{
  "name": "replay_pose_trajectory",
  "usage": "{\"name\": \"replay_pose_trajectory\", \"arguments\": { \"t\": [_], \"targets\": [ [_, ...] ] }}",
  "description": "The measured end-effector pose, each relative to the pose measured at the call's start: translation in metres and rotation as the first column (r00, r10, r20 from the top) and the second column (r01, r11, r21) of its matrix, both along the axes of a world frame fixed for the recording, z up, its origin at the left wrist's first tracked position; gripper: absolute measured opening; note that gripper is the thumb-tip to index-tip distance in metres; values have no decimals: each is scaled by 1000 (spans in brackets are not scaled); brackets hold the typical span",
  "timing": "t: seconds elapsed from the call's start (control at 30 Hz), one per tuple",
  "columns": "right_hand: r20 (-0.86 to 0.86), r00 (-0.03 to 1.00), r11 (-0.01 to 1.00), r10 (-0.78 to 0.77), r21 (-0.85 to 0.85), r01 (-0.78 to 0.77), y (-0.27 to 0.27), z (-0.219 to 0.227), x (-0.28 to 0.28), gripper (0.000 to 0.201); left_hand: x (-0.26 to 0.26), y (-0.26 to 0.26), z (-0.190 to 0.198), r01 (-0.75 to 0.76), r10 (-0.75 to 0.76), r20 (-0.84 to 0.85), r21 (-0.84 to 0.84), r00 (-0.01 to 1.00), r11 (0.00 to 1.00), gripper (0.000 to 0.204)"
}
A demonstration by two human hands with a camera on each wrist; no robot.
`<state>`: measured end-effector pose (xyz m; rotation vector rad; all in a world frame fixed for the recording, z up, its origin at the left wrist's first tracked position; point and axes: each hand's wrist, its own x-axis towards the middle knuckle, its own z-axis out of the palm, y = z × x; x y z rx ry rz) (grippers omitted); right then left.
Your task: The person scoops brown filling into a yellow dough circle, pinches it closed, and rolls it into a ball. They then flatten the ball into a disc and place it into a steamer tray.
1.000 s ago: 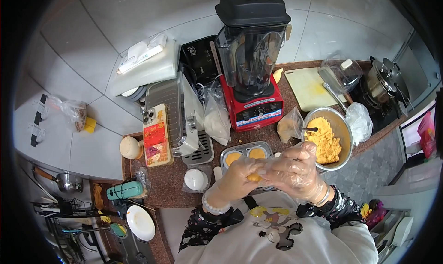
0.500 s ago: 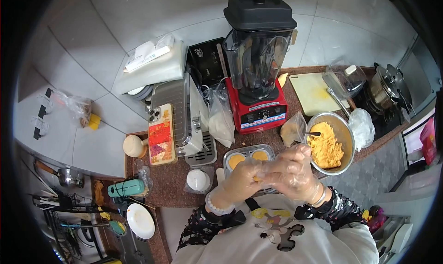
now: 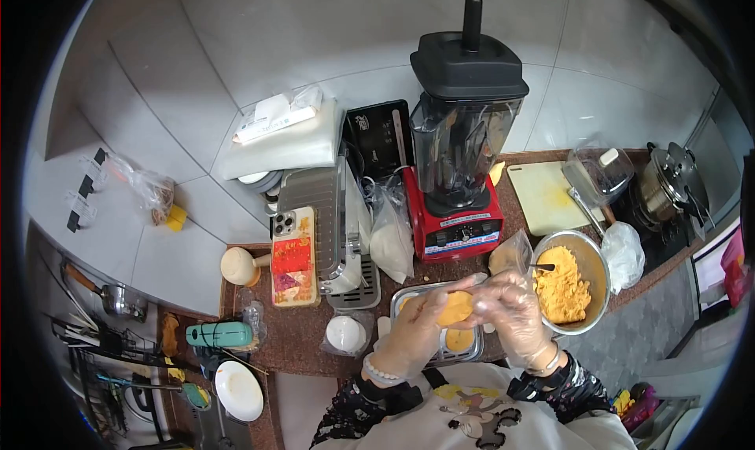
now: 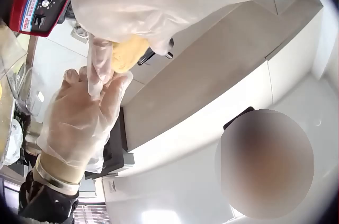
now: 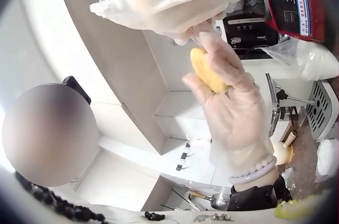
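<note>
In the head view a round, flattened yellow dough patty [image 3: 454, 309] is held up over a metal tray [image 3: 478, 332]. My left hand [image 3: 414, 334], in a clear plastic glove, grips it between thumb and fingers, as the right wrist view also shows. The gloved right hand [image 3: 517, 315] has bent fingers and pinches the patty's near edge; the left wrist view has its thumb tip right at that edge. Another patty [image 3: 458, 341] lies in the tray, which the hands partly cover. Right of it a steel bowl [image 3: 602, 291] holds crumbly yellow dough [image 3: 561, 289] with a utensil handle sticking out.
Behind the tray stands a red blender [image 3: 460, 234], with a bag of white powder [image 3: 391, 242] to its left. A coffee machine [image 3: 334, 246] with a phone [image 3: 294, 257] against it is farther left. A cutting board [image 3: 543, 198] and a pot [image 3: 668, 179] are at the back right.
The hands were cupped together over the dough; now they have parted and the flat patty shows between them. The head view has tilted, so the counter sits lower.
</note>
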<state>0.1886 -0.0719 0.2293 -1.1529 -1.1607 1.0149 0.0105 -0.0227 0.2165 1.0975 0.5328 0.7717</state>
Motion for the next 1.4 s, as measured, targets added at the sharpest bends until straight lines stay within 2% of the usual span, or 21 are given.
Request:
{"name": "replay_pose_trajectory", "arguments": {
  "t": [0.1, 0.37, 0.4, 0.43, 0.5, 0.6, 0.67, 0.77, 0.83, 0.87, 0.9, 0.93, 0.97, 1.0, 1.1, 1.17, 1.23, 1.27, 1.3, 1.33, 1.4],
  "targets": [
    [264, 963, 997, -51, 66, 35, 10, -11, -2, 7, 10, -1, -6, -7, 12, 27, -170, 1000, 985, 63],
    [-143, 977, 934, 160, -298, -197, 24, -4, 0, 11, 18, 13, -1, 216, -102, 448, -212, 888, 953, 88],
    [227, 947, 963, 226, -198, -183, 31, -4, 0, 18, 19, 13, 1, 98, -113, 296, 65, 949, 993, 82],
    [448, 893, 996, 52, 37, -77, 35, 2, 0, 21, 19, 12, 2, -19, -31, 144, 335, 989, 942, 77],
    [674, 624, 854, -395, 520, -21, 41, 23, -4, 29, 30, 9, -15, 94, -87, 482, 10, 872, 995, 71],
    [864, 382, 888, -328, 420, -187, 39, 26, -30, 51, 60, 8, -37, 416, -61, 882, -158, 467, 896, 70],
    [947, 166, 915, -274, 310, -258, 37, 19, -47, 64, 74, 20, -52, 458, -116, 831, -179, 545, 871, 72],
    [853, 496, 941, -163, 286, -183, 60, -19, -25, 71, 74, 23, -71, 471, -227, 678, -197, 699, 860, 76],
    [255, 955, 977, 149, 112, -182, 70, -45, -4, 63, 67, 20, -88, 401, -150, 581, -332, 800, 854, 77],
    [-96, 992, 991, 78, 117, -66, 71, -51, 0, 61, 61, 18, -101, 340, -23, 548, -486, 836, 805, 77],
    [-201, 979, 995, 30, 101, -10, 66, -41, -2, 61, 60, 27, -114, 460, 159, 591, -745, 791, 483, 77],
    [-304, 953, 995, -19, 85, 47, 60, -31, -4, 60, 58, 20, -71, 343, 80, 510, -678, 857, 649, 77],
    [122, 992, 984, -43, 179, 21, 60, -29, -5, 56, 62, 27, -89, 467, 48, 610, -652, 791, 597, 82],
    [591, 779, 954, -211, 297, 32, 59, -28, -5, 53, 70, 27, -72, 551, 1, 732, -514, 682, 657, 85],
    [919, 116, 900, -377, 393, -187, 45, -5, -31, 52, 88, 13, -69, 492, -285, 698, -109, 657, 864, 88],
    [792, 533, 940, -298, 340, 21, 56, -19, -25, 53, 67, 2, -37, 378, -244, 575, -124, 781, 917, 87],
    [229, 973, 993, -23, 122, -6, 55, -9, -18, 56, 59, 11, -50, 455, -40, 601, -558, 798, 694, 82],
    [-191, 981, 998, 13, 60, -2, 56, 0, -19, 62, 57, 15, -76, 614, 66, 752, -582, 656, 533, 81],
    [13, 999, 989, -52, 137, 50, 52, -2, -17, 58, 54, 16, -82, 763, 214, 845, -534, 490, 363, 81],
    [206, 967, 970, -152, 219, 106, 48, -3, -16, 55, 54, 16, -85, 718, 124, 845, -512, 520, 472, 80],
    [772, 463, 865, -435, 502, -24, 44, -15, -20, 51, 60, 24, -76, 623, -54, 809, -407, 585, 668, 78]
  ]
}}
